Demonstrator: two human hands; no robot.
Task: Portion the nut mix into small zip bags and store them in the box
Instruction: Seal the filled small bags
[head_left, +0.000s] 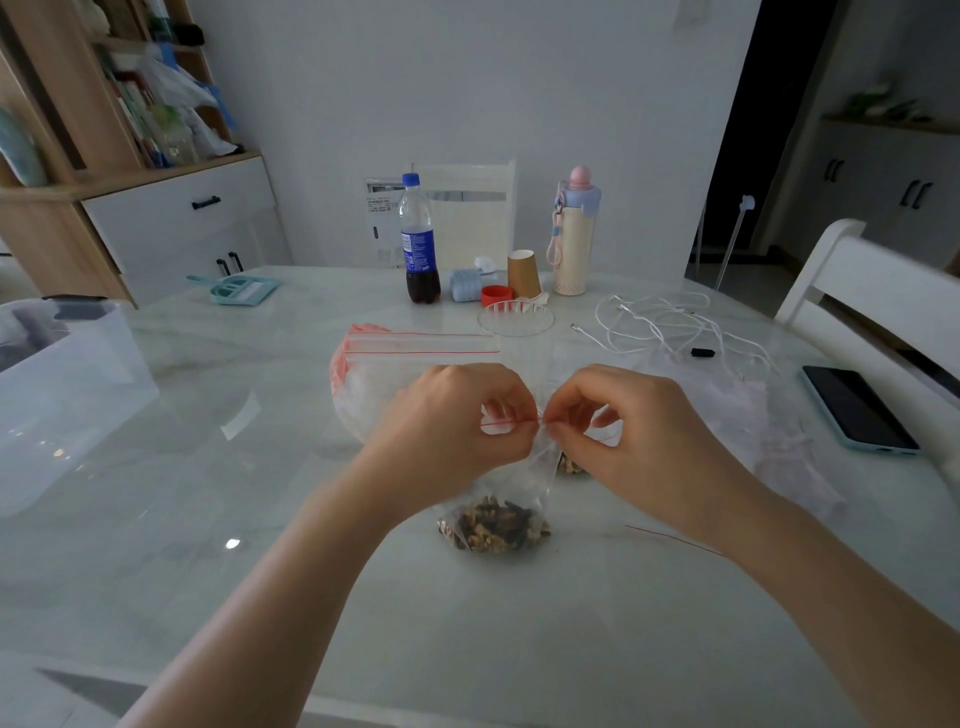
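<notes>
Clear small zip bag (511, 483) of nut mix (493, 525) is hanging just above the table (260, 571) near its front edge, left hand (447, 431) and right hand (639, 436) pinching its red seal, likely pressing it closed; box (67, 384) is sitting at the left edge.

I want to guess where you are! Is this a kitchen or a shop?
Probably a home dining room: a marble-look dining table with a white chair, a wooden bookshelf, and a cola bottle.
</notes>
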